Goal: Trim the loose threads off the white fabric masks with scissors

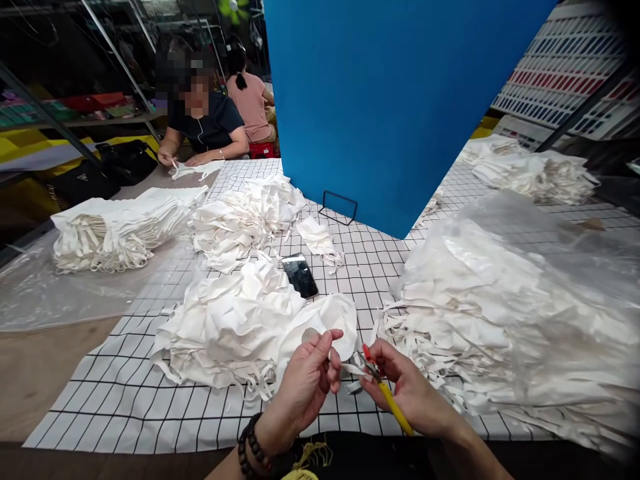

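Note:
My left hand [307, 377], with a dark bead bracelet [253, 443] at its wrist, is closed in a pinch on the white strap of a white cloth piece [334, 313]. The cloth spreads behind the fingers onto the table. Within my right hand [407, 387] are snips [390, 398] with yellow and red handles, their blades by the strap. The strap [354, 369] runs between both hands; whether the right fingers also pinch it I cannot tell. Just beyond my left hand lies a heap of white strapped cloth pieces [225, 320].
A phone [300, 275] lies on the grid-patterned tablecloth [115, 413]. More white piles flank it, including a plastic-covered heap [480, 313] at right and a neat stack [125, 227] at left. A blue panel [380, 113] stands behind. Across the table a person [207, 130] handles white cloth.

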`<state>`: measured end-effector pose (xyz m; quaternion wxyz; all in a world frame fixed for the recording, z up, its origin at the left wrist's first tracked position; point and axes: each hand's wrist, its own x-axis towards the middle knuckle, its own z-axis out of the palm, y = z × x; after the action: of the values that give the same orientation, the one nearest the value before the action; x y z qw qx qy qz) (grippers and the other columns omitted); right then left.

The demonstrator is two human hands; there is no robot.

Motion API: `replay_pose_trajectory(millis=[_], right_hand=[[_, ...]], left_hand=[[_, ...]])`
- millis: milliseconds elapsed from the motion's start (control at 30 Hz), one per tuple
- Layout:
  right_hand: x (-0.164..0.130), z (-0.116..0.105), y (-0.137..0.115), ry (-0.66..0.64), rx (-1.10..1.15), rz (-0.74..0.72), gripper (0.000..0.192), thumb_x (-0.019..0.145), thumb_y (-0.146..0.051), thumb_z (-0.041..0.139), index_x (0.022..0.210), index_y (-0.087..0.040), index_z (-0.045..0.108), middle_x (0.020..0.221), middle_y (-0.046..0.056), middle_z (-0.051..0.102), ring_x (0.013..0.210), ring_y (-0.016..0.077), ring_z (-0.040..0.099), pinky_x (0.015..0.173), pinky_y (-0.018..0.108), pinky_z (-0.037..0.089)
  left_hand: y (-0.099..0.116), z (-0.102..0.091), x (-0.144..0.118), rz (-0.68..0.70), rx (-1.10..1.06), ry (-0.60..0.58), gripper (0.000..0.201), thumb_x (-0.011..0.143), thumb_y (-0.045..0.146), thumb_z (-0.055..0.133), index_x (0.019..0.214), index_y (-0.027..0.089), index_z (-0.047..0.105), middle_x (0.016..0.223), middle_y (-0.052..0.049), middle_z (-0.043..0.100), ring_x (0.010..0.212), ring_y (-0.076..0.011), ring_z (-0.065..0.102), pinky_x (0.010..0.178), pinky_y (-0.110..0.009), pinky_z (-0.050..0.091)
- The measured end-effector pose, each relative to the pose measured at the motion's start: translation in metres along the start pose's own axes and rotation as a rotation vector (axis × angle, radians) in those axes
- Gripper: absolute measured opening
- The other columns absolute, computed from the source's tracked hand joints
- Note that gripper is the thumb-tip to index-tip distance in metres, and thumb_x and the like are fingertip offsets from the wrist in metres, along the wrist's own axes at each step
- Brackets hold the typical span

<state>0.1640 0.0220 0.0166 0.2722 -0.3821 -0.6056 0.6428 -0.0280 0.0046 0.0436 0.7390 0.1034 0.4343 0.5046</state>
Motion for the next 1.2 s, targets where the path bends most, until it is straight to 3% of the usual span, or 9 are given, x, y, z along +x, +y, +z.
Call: replay_pose_trajectory(millis=[100, 200, 333, 467, 667, 833, 1033, 1133, 1200], right_hand=[[-0.003, -0.013, 0.005, -0.025, 0.082, 0.013, 0.026, 0.084, -0.028, 0.069, 0.095, -0.023, 0.046, 0.092, 0.001, 0.058, 0.069, 0.0103, 0.048, 0.064, 0.025, 0.044], [0.004, -0.017, 0.009, 0.172, 0.095, -0.025, 0.027, 0.085, -0.029, 0.069, 0.098, -0.025, 0.046, 0.111, 0.006, 0.061, 0.070, 0.0101, 0.051, 0.067, 0.027, 0.046], [0.024, -0.002, 0.012, 0.167, 0.134, -0.100, 0.030, 0.081, -0.029, 0.072, 0.096, -0.026, 0.047, 0.118, 0.006, 0.062, 0.070, 0.0109, 0.054, 0.071, 0.030, 0.050], [0.039, 0.022, 0.009, 0.147, 0.210, -0.181, 0.032, 0.077, -0.029, 0.077, 0.096, -0.025, 0.051, 0.105, 0.004, 0.065, 0.069, 0.0119, 0.056, 0.064, 0.027, 0.050], [0.039, 0.039, 0.008, 0.461, 0.085, -0.322, 0.035, 0.080, -0.024, 0.072, 0.109, -0.027, 0.053, 0.121, 0.007, 0.059, 0.081, 0.0157, 0.058, 0.069, 0.030, 0.052], [0.035, 0.040, 0.011, 0.611, 0.020, -0.416, 0.030, 0.078, -0.022, 0.072, 0.101, -0.026, 0.053, 0.101, 0.004, 0.064, 0.070, 0.0150, 0.058, 0.065, 0.030, 0.052], [0.036, 0.036, 0.013, 0.518, 0.033, -0.275, 0.025, 0.078, -0.021, 0.070, 0.094, -0.025, 0.052, 0.091, 0.003, 0.065, 0.072, 0.0161, 0.060, 0.064, 0.028, 0.050], [0.034, 0.032, 0.010, 0.368, 0.109, -0.163, 0.027, 0.077, -0.026, 0.072, 0.089, -0.025, 0.049, 0.086, 0.001, 0.064, 0.072, 0.0158, 0.060, 0.063, 0.027, 0.050], [0.029, 0.024, 0.005, 0.321, 0.101, -0.132, 0.029, 0.076, -0.028, 0.073, 0.088, -0.025, 0.047, 0.085, 0.001, 0.063, 0.073, 0.0161, 0.060, 0.064, 0.027, 0.049]], left_hand=[[-0.010, -0.008, 0.002, -0.001, 0.153, -0.058, 0.043, 0.087, 0.048, 0.060, 0.110, 0.012, 0.056, 0.052, 0.005, 0.055, 0.037, -0.0064, 0.040, 0.034, -0.017, 0.036], [-0.017, -0.013, -0.001, 0.052, 0.343, -0.101, 0.044, 0.088, 0.052, 0.057, 0.107, 0.013, 0.056, 0.051, 0.004, 0.056, 0.036, -0.0082, 0.044, 0.035, -0.017, 0.037], [-0.017, -0.014, -0.007, 0.095, 0.514, -0.130, 0.039, 0.087, 0.050, 0.059, 0.091, 0.012, 0.062, 0.058, 0.000, 0.061, 0.038, -0.0071, 0.047, 0.037, -0.017, 0.038], [-0.011, -0.014, -0.013, 0.196, 0.574, -0.093, 0.035, 0.088, 0.047, 0.058, 0.086, 0.013, 0.065, 0.067, -0.002, 0.063, 0.040, -0.0054, 0.048, 0.038, -0.017, 0.038], [-0.006, -0.008, -0.016, 0.268, 0.603, -0.062, 0.033, 0.089, 0.047, 0.056, 0.084, 0.015, 0.065, 0.063, 0.003, 0.048, 0.039, -0.0041, 0.042, 0.034, -0.015, 0.032], [-0.008, -0.007, -0.014, 0.317, 0.577, -0.029, 0.030, 0.088, 0.044, 0.059, 0.081, 0.016, 0.067, 0.087, -0.002, 0.049, 0.042, -0.0018, 0.041, 0.033, -0.016, 0.031], [-0.007, -0.008, -0.010, 0.412, 0.534, 0.061, 0.026, 0.084, 0.040, 0.066, 0.075, 0.016, 0.069, 0.119, -0.011, 0.058, 0.042, -0.0015, 0.043, 0.033, -0.019, 0.032], [-0.011, -0.006, -0.005, 0.309, 0.485, 0.001, 0.032, 0.085, 0.047, 0.062, 0.078, 0.016, 0.064, 0.086, -0.008, 0.069, 0.035, -0.0051, 0.045, 0.032, -0.018, 0.032], [-0.014, -0.006, -0.002, 0.284, 0.450, -0.023, 0.035, 0.085, 0.050, 0.061, 0.081, 0.016, 0.060, 0.059, -0.001, 0.064, 0.035, -0.0085, 0.048, 0.035, -0.019, 0.037]])
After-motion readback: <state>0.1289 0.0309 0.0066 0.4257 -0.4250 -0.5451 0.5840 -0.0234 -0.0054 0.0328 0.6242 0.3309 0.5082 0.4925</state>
